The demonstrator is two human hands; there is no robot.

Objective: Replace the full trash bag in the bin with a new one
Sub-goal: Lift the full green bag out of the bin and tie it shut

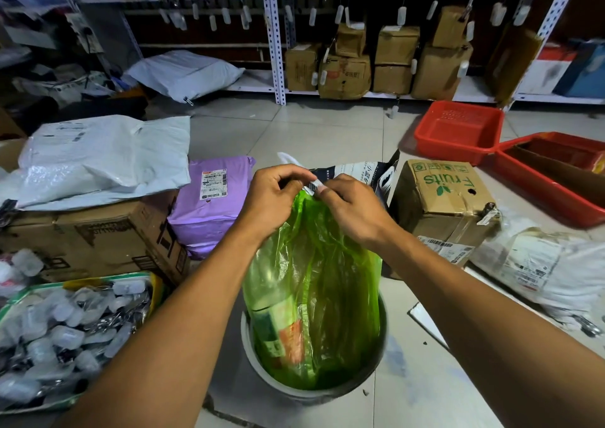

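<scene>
Trash bag (314, 283) amid parcel-strewn tile floor (314, 126)

Green bag (314, 280) hides the bin's (381, 355) inside; shelf tags (402, 15) unreadable

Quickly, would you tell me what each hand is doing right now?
Left hand: closed on the neck of the green trash bag.
Right hand: closed on the same neck.

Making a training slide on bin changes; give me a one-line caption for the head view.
Both hands, left hand and right hand, gather the green trash bag neck above the round bin.
</scene>
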